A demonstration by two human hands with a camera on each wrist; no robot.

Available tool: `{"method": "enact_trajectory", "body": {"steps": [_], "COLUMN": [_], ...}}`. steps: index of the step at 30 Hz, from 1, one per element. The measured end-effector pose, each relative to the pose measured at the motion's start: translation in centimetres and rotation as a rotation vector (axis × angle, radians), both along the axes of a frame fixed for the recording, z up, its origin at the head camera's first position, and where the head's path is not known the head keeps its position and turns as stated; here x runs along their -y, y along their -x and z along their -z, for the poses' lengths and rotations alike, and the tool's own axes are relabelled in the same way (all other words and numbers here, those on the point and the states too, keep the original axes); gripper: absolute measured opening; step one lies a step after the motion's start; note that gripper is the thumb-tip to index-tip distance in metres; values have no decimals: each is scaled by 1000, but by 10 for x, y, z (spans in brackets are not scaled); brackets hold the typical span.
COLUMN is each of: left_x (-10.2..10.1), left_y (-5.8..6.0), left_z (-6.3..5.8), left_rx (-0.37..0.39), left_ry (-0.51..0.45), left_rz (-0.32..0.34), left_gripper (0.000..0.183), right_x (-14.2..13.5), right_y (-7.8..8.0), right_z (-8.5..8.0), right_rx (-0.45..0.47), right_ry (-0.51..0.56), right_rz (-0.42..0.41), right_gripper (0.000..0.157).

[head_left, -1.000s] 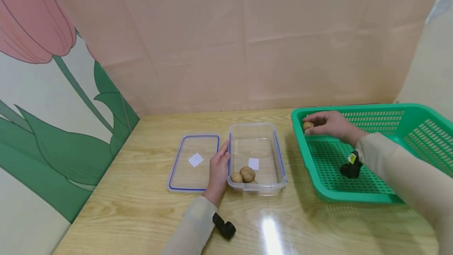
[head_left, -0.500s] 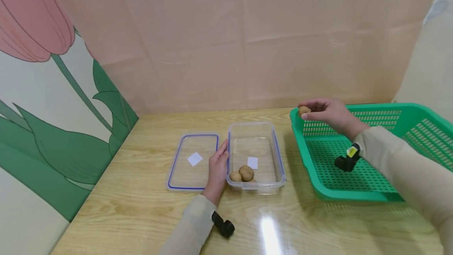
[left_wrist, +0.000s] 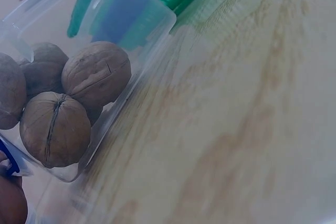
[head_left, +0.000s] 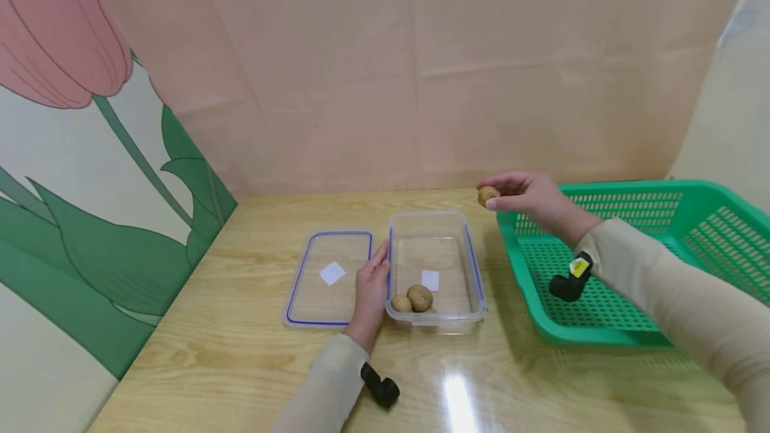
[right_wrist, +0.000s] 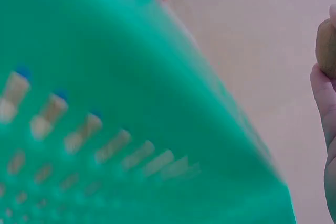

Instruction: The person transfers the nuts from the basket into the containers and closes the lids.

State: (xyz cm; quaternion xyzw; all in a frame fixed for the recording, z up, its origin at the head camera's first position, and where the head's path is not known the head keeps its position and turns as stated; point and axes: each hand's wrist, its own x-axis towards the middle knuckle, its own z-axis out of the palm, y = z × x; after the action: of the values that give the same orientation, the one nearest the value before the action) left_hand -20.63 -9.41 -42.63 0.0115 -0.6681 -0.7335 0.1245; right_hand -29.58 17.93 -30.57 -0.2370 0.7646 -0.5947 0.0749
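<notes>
1. The right hand [head_left: 532,200] pinches a walnut [head_left: 488,196] between thumb and fingers, holding it in the air just past the left rim of the green basket [head_left: 601,335].
2. That walnut is above the table [head_left: 216,366], between the basket and the clear container [head_left: 448,256].
3. The left hand [head_left: 371,289] rests against the container's left wall, fingers extended along it and not wrapped round anything.
4. The two hands are well apart.
5. In the container's near left corner, a larger walnut [head_left: 420,298] sits beside a smaller one [head_left: 401,303] (the left wrist view shows more rounded shapes there, and I cannot tell which are reflections).
6. The lid [head_left: 327,303], edged in blue, lies flat to the left of the container, partly behind the left hand; a white square [head_left: 333,273] shows within its outline.
7. Beyond the table hangs a pinkish sheet [head_left: 337,85]; a painted tulip [head_left: 66,39] covers the left wall.
</notes>
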Motion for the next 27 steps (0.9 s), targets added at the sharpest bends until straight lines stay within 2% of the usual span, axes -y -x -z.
{"method": "enact_trajectory", "body": {"steps": [6, 15, 27], "left_x": [0, -1, -2], "left_y": [-1, -1, 0], "left_z": [-1, 0, 1], "left_rx": [11, 0, -16], "left_ry": [4, 2, -9], "left_rz": [3, -1, -4], "left_gripper": [40, 40, 40], "right_x": [19, 45, 78], "right_y": [-2, -6, -13], "right_z": [1, 1, 11], "right_rx": [-4, 14, 41], "right_ry": [82, 97, -30], "right_rz": [-100, -174, -245], "right_gripper": [27, 27, 42]}}
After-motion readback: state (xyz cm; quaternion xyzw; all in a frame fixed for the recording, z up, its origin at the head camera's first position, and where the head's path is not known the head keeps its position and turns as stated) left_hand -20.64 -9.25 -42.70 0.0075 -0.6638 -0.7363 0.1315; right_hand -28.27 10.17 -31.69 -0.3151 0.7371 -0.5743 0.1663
